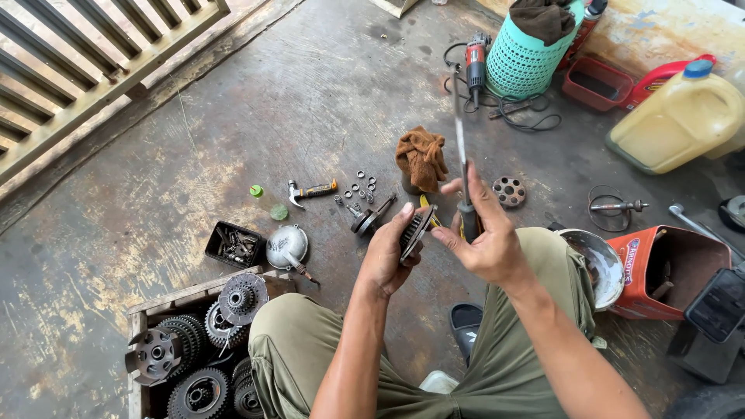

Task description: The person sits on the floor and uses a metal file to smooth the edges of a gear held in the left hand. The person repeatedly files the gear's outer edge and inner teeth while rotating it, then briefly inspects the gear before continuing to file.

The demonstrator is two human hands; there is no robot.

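Head view: my left hand [386,256] grips a round toothed clutch disc [415,230] edge-on above my knees; my right hand [487,240] is closed around a long screwdriver [463,167]. Wooden crate [136,341]: gears [242,298]. Black tray [235,245]: small hardware. Teal basket [524,58]: dark cloth [543,17].

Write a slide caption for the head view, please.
Left hand grips a round toothed disc; right hand holds a screwdriver upright.
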